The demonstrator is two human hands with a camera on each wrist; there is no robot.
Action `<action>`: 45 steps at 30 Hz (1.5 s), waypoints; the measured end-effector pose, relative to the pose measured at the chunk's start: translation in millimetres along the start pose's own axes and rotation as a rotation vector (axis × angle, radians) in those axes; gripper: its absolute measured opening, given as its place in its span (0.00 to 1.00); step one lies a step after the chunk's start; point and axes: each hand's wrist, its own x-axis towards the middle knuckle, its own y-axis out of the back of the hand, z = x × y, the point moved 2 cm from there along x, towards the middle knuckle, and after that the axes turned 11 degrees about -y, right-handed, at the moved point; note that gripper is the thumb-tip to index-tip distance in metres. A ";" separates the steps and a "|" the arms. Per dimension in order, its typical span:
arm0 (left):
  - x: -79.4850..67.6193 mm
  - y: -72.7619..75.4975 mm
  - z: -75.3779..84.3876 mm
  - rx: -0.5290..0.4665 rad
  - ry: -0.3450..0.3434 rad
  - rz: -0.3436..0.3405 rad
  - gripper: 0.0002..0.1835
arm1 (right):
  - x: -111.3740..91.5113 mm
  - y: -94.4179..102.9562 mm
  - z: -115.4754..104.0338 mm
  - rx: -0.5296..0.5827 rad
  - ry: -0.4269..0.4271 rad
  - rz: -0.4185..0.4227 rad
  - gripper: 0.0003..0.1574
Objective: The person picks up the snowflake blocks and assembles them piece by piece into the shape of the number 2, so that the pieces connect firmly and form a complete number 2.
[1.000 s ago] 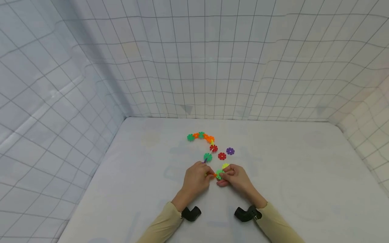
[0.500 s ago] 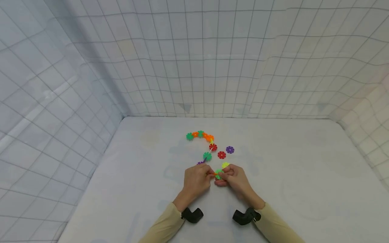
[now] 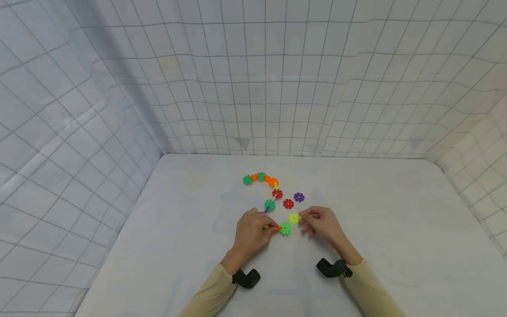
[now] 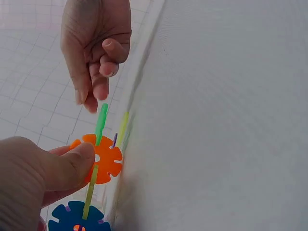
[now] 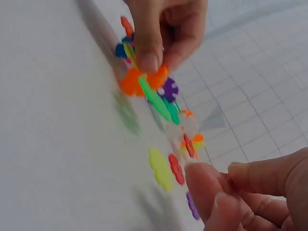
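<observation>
My left hand [image 3: 251, 231] pinches an orange notched plastic disc [image 4: 109, 156] between thumb and fingers. Slotted into the orange disc's edge is a bright green disc [image 3: 285, 228], seen nearly edge-on in both wrist views. On its other side a yellow disc [image 4: 90, 192] joins it to a blue disc [image 4: 72, 215]. My right hand [image 3: 324, 224] is apart from the green disc, its fingers loosely bent with nothing between them. Its fingertips are right by a loose yellow disc [image 3: 294, 218] in the head view.
Beyond the hands, linked discs [image 3: 270, 205] curve away in green, white, red and orange. A loose red disc [image 3: 288, 204] and a purple disc [image 3: 299, 197] lie on the white table [image 3: 380, 211]. Grid-patterned walls [image 3: 277, 88] surround the table.
My right hand has let go of the green disc and moved right, toward the loose yellow disc. The left hand keeps its pinch on the orange disc.
</observation>
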 end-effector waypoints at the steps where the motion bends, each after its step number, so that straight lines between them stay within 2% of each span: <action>1: -0.7 -0.4 -1.5 -0.011 -0.013 0.009 0.06 | 1.2 5.5 -0.3 -0.052 0.011 0.054 0.14; 3: -1.8 0.1 -3.9 -0.038 -0.031 0.027 0.07 | 3.5 12.6 0.1 -0.178 0.036 0.143 0.12; 5: -2.7 0.5 -6.1 -0.056 -0.044 0.037 0.07 | 5.8 13.7 0.8 -0.314 0.058 0.189 0.11; 9: -2.7 1.4 -7.8 -0.075 -0.058 0.036 0.07 | 11.5 4.4 1.1 -0.541 0.119 0.202 0.19; 13: -0.8 2.4 -6.1 -0.092 -0.065 0.042 0.06 | 15.6 -4.8 -1.4 -0.622 0.155 0.194 0.22; 18: -0.4 0.5 -5.8 -0.095 -0.081 0.061 0.06 | 14.0 -4.5 -0.6 -0.548 0.143 0.140 0.16; 24: -1.2 -0.2 -6.2 -0.077 -0.085 0.058 0.07 | 5.7 3.4 7.0 -0.346 0.240 0.071 0.10; 28: -1.3 0.2 -5.9 -0.083 -0.085 0.064 0.07 | 0.5 4.7 10.5 -0.253 0.244 -0.011 0.09; 30: -1.3 -0.3 -5.9 -0.085 -0.082 0.062 0.07 | -1.3 4.7 10.4 -0.242 0.225 -0.030 0.08; 35: -1.6 -0.5 -6.6 -0.090 -0.075 0.057 0.07 | -3.6 2.8 7.8 -0.274 0.218 -0.012 0.04; 45: -1.2 0.5 -5.9 -0.119 -0.044 0.056 0.06 | -4.3 0.4 6.3 -0.296 0.290 0.013 0.03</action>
